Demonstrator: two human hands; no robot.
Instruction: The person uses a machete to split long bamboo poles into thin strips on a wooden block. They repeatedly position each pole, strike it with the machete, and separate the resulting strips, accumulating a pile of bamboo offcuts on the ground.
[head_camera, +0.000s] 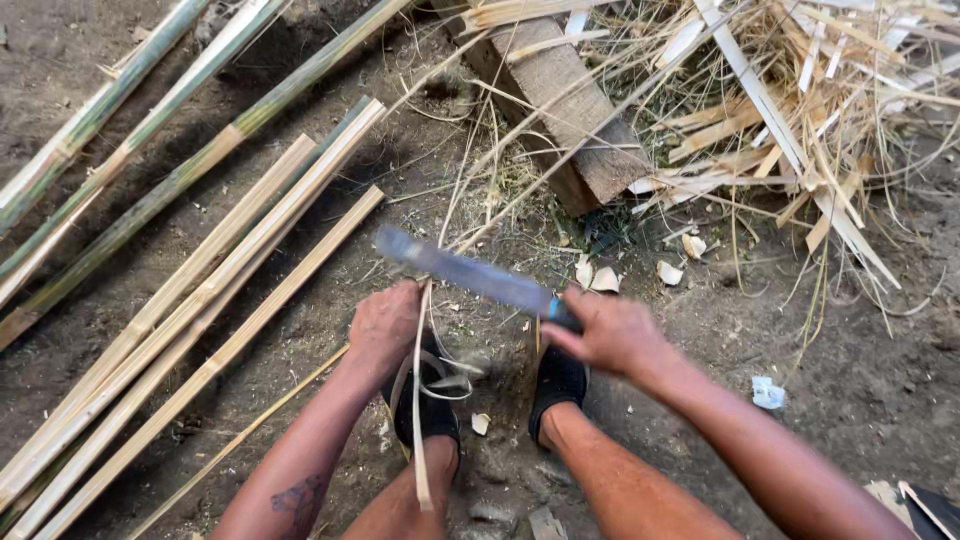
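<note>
My right hand (610, 332) grips the handle of a long blue-grey knife (465, 270), whose blade points up and to the left, blurred by motion. My left hand (385, 322) is closed around a thin pale bamboo strip (420, 400) that runs down between my legs. The blade sits just above my left hand, close to the strip's upper end. Both feet in black shoes (556, 382) rest on the dirt below my hands.
Long split bamboo poles (200, 290) lie diagonally on the left. A wooden block (560, 110) stands at the top centre, with a heap of bamboo shavings and slivers (800, 110) to its right. Pale chips (600, 278) and a blue scrap (767, 392) dot the soil.
</note>
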